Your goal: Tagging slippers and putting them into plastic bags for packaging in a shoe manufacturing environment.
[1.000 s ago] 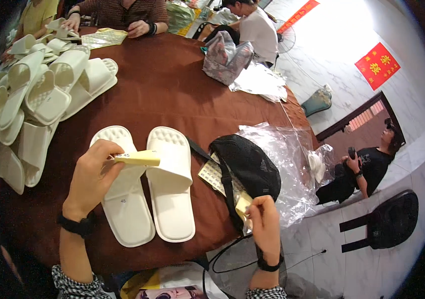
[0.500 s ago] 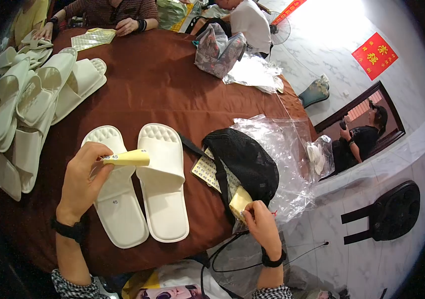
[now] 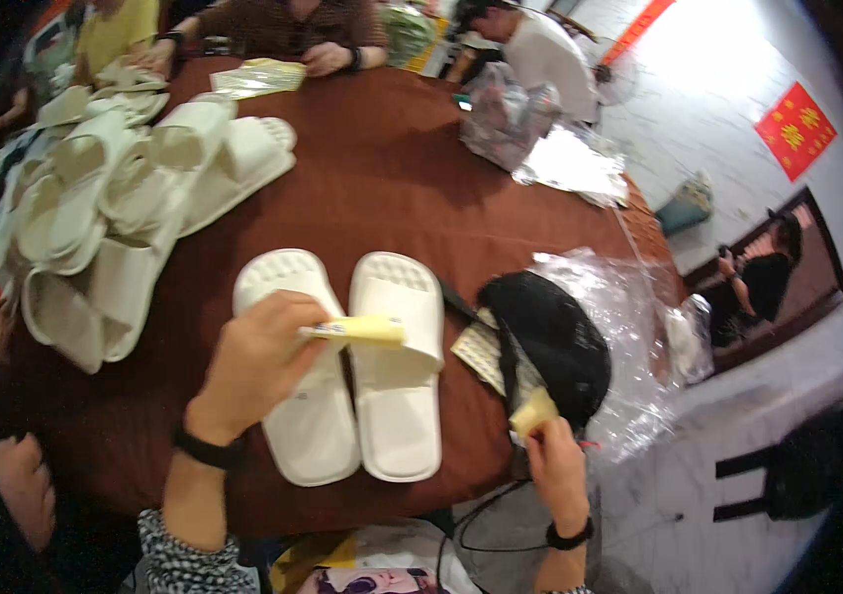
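Observation:
Two cream slippers lie side by side on the brown-covered table: the left slipper and the right slipper. A small printed mark shows faintly on the left one's insole. My left hand is raised over the left slipper, pinching a curled yellow sticker strip that reaches across the right slipper's strap. My right hand closes on a folded yellow paper piece by the near edge of a black mesh bag. A sheet of small printed stickers pokes out beside the bag.
Cream slippers are heaped at the left. Crumpled clear plastic lies right of the bag. Across the table a person in brown rests a hand near a yellow sheet; another wears white. A patterned bag stands far right.
The view has swung left, so everything sits further right in it. My left hand has carried the sticker strip slightly right over the right slipper. Both hands keep their grips.

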The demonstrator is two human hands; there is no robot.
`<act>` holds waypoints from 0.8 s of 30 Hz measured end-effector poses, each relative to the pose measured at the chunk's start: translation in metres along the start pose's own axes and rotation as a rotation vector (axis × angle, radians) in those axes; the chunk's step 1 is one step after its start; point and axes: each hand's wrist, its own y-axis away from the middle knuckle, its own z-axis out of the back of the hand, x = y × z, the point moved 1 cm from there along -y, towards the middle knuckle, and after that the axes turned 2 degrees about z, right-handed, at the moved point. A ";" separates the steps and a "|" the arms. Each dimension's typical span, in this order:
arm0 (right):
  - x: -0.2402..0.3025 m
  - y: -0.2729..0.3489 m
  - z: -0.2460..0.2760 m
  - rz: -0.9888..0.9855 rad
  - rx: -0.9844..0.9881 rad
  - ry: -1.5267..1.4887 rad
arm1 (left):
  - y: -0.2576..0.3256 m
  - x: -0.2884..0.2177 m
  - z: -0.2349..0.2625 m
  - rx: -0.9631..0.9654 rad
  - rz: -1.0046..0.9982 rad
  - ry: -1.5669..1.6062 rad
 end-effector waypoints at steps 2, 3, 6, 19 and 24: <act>-0.001 -0.001 -0.002 0.038 0.001 -0.004 | 0.000 -0.003 0.003 0.025 -0.017 -0.026; -0.005 0.000 -0.002 0.062 -0.034 -0.022 | 0.002 0.000 -0.002 0.031 -0.056 -0.058; -0.002 0.001 0.001 0.082 -0.016 -0.042 | -0.002 -0.005 -0.003 0.002 -0.142 -0.072; 0.012 0.003 0.008 0.087 0.090 0.160 | 0.008 -0.001 -0.007 -0.017 -0.113 -0.025; 0.019 0.009 0.022 0.129 0.117 0.217 | 0.008 -0.001 -0.008 -0.002 -0.100 -0.026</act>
